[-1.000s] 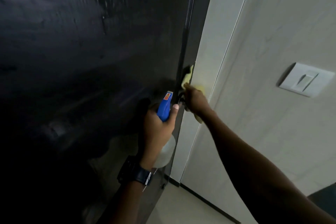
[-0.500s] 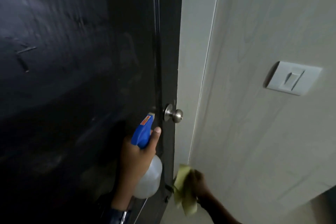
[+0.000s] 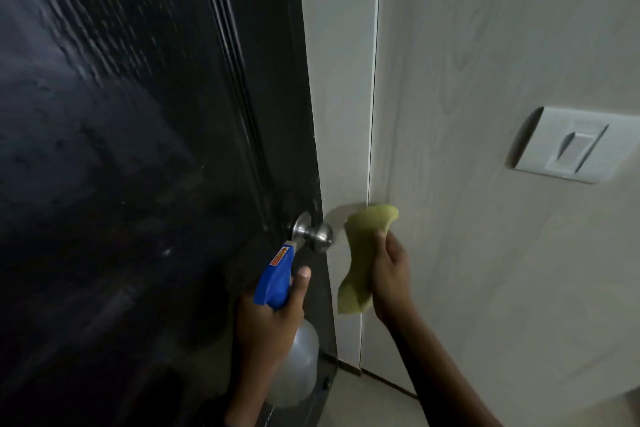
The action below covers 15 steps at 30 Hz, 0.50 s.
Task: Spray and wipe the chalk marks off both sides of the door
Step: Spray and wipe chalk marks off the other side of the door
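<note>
A black door fills the left of the head view, its glossy face streaked and wet-looking. A round metal knob sticks out near its edge. My left hand grips a spray bottle with a blue trigger head and a clear body, just below the knob. My right hand holds a yellow-green cloth in the air to the right of the knob, in front of the pale door frame. I cannot make out any chalk marks in the dim light.
A pale wood-grain wall runs along the right with a white light switch on it. The white door frame stands between door and wall. Light floor shows at the bottom.
My right hand with the cloth left the door edge, dropped low, then rose to knob height beside the frame. The knob came into view. The left hand kept its grip on the bottle.
</note>
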Tool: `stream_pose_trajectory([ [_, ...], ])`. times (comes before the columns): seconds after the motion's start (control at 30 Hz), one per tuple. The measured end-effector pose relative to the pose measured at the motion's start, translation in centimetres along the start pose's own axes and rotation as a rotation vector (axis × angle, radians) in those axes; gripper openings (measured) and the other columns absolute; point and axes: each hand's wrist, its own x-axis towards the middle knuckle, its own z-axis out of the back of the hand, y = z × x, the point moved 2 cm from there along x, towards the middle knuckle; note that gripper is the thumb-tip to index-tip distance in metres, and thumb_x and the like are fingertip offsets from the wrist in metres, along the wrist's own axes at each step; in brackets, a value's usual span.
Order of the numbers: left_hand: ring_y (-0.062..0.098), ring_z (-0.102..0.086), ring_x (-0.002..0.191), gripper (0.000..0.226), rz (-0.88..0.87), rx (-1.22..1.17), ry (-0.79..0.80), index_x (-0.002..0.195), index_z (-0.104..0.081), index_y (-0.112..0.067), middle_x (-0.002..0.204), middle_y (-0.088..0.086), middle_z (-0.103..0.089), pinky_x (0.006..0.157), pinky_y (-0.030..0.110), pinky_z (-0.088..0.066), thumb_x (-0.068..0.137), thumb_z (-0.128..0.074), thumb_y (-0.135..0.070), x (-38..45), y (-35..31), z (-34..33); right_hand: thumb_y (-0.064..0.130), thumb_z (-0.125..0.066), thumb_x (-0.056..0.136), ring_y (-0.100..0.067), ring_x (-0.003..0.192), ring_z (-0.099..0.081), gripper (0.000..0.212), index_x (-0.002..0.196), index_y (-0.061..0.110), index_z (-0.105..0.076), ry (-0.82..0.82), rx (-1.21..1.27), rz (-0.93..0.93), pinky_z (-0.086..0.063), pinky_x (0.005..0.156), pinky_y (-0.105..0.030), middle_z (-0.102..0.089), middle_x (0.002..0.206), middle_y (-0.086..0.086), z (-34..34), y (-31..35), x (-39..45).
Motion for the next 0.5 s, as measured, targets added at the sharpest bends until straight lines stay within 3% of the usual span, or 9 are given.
stream_pose_trajectory([
  [0.07,0.009,-0.062,0.048,0.037,0.019,-0.012,-0.035,0.058,-0.057,-0.011,0.050,0.004,-0.061,0.051,0.012,-0.047,0.082,-0.069,-0.036,0.2,-0.3,0.2,0.031,-0.041,0.108,-0.015,0.072,-0.059,0.027,0.090,0.023,-0.060,-0.013,0.004,0.131,-0.052,0.070,-0.038,-0.061,0.082,-0.016,-2.2,3.1,1.3],
  [0.13,0.005,-0.062,0.048,0.034,0.036,-0.045,-0.088,0.057,-0.057,-0.012,0.050,-0.001,-0.063,0.049,0.009,-0.044,0.078,-0.068,-0.037,0.2,-0.7,0.6,0.030,-0.040,0.108,-0.009,0.063,-0.053,0.029,0.091,0.015,-0.059,-0.004,-0.031,0.291,-0.046,0.063,-0.034,-0.054,0.070,-0.004,-5.7,5.7,3.1],
  [0.2,0.006,-0.062,0.048,0.037,0.043,-0.052,-0.135,0.057,-0.058,-0.013,0.050,0.003,-0.062,0.050,0.009,-0.044,0.074,-0.067,-0.044,0.3,-0.8,1.1,0.035,-0.037,0.109,-0.013,0.086,-0.064,0.035,0.118,0.010,-0.061,0.094,-0.084,0.412,-0.053,0.077,-0.035,-0.066,0.092,-0.008,-10.2,6.8,4.8],
  [0.27,0.007,-0.061,0.047,0.040,0.045,-0.051,-0.164,0.061,-0.060,-0.012,0.049,0.007,-0.060,0.049,0.010,-0.045,0.072,-0.067,-0.050,0.3,-0.5,1.5,0.045,-0.032,0.108,-0.027,0.121,-0.058,0.050,0.147,0.015,-0.043,0.168,-0.098,0.447,-0.051,0.101,-0.046,-0.061,0.130,-0.016,-13.6,6.2,6.0],
  [0.33,0.005,-0.059,0.045,0.038,0.089,-0.073,-0.171,0.063,-0.061,-0.011,0.050,0.008,-0.060,0.047,0.010,-0.044,0.071,-0.068,-0.047,0.1,-0.5,1.8,0.045,-0.030,0.108,-0.027,0.122,-0.058,0.052,0.149,0.015,-0.039,0.140,-0.055,0.371,-0.049,0.103,-0.052,-0.059,0.131,-0.016,-14.8,4.2,5.9],
  [0.43,0.006,-0.059,0.045,0.030,0.083,-0.054,-0.148,0.064,-0.062,-0.011,0.050,0.008,-0.061,0.046,0.010,-0.044,0.077,-0.072,-0.036,-0.3,-0.5,2.0,0.034,-0.031,0.109,-0.019,0.094,-0.063,0.041,0.131,0.007,-0.054,-0.002,-0.018,0.121,-0.054,0.093,-0.051,-0.063,0.100,-0.007,-14.6,2.1,5.2],
  [0.5,0.009,-0.061,0.048,0.029,0.055,-0.042,-0.162,0.066,-0.062,-0.013,0.051,0.009,-0.061,0.048,0.012,-0.045,0.079,-0.075,-0.035,-0.5,-0.4,2.2,0.030,-0.033,0.109,-0.023,0.095,-0.063,0.035,0.119,0.008,-0.058,-0.035,0.027,-0.034,-0.054,0.094,-0.052,-0.062,0.096,-0.006,-14.4,3.0,5.5],
])
